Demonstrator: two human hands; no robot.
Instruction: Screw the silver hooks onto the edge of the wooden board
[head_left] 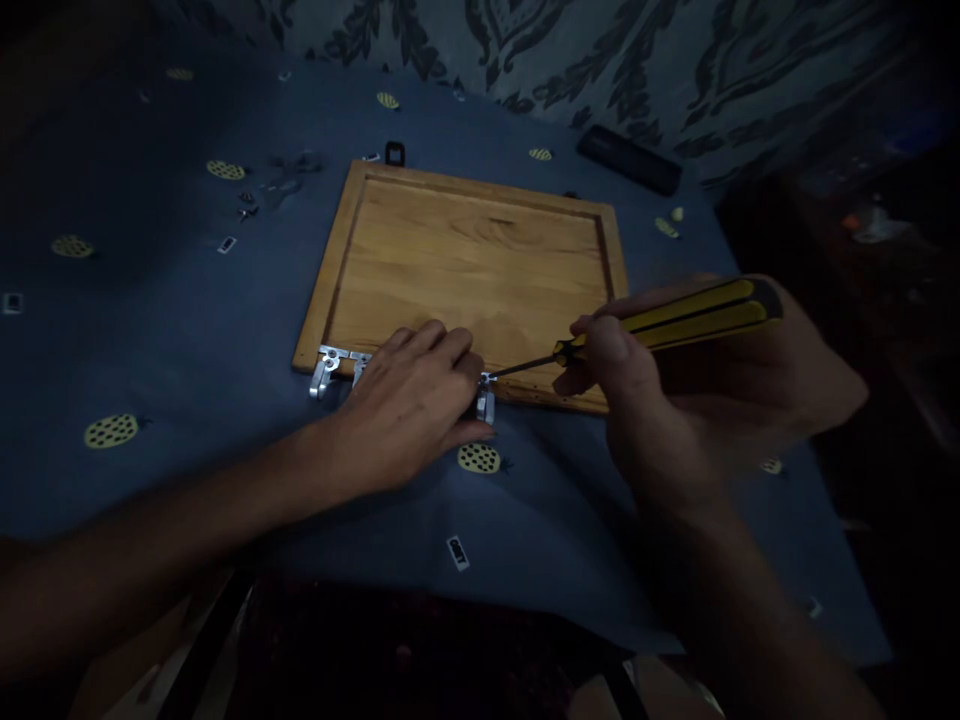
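A framed wooden panel (465, 250) lies flat on the cloth. Metal hinges sit along its near edge: one hinge (327, 368) at the left corner, another partly hidden beside my left hand. My left hand (409, 400) rests over that edge, its fingers curled and its thumb low, closed about a third hinge (487, 395). In my right hand (690, 390) is a screwdriver (675, 318) with a yellow and black handle, gripped between thumb and fingers. The screwdriver's tip meets the third hinge near a screw.
Loose screws (247, 208) and blurry metal pieces (289, 180) lie left of the panel on the blue patterned tablecloth (187, 330). A small black object (395, 153) stands behind the panel. Towards the patterned wall at the back lies a dark oblong case (628, 160).
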